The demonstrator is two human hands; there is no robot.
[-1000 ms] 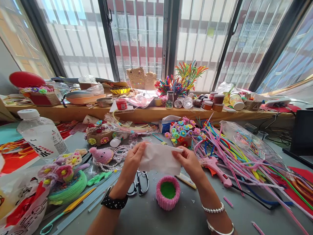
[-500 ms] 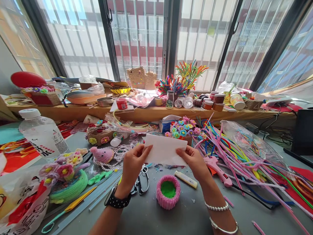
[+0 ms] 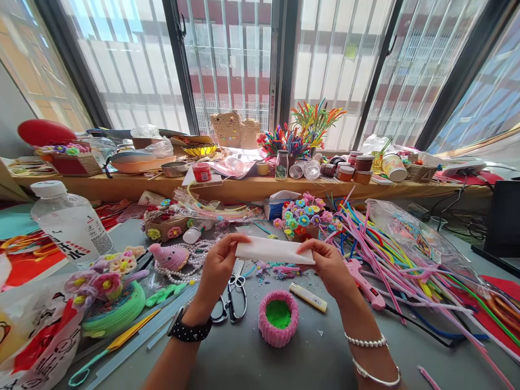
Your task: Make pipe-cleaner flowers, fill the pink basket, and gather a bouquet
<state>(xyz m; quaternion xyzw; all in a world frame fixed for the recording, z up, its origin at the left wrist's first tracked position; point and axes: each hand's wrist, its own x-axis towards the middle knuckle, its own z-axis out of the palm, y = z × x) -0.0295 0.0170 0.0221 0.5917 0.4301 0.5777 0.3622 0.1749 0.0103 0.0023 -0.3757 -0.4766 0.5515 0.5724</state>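
On the bench (image 3: 309, 363), a clear bottle (image 3: 73, 222) with a white cap is standing near the far-left corner, and a green crescent-shaped craft (image 3: 116, 317) topped with fuzzy flowers is lying nearer the left edge. To its right, a pink crocheted figure (image 3: 173, 259) is being ringed by strings of pearly beads (image 3: 199, 254). The left hand (image 3: 219, 265), with a dark dotted band worn at its wrist, is being kept closed on the left end of a white paper (image 3: 274, 251). Just below that hand, scissors (image 3: 233, 314) are lying on the bench. The paper, narrow and seemingly folded, is being held up level above the middle of the bench. Beneath it, small colourful scraps (image 3: 284, 270) are lying scattered; closer to the near edge, a ribbed pink pot (image 3: 270, 333) with a green inside is standing upright, with a cream-coloured stick (image 3: 309, 298) lying just beside it. The paper's right end is being pinched by the right hand (image 3: 328, 265), above whose wrist two silvery bracelets are being worn. Beyond, a pink glue gun (image 3: 368, 287) is lying next to many-coloured pipe cleaners (image 3: 385, 254), which are being spread towards the right edge.
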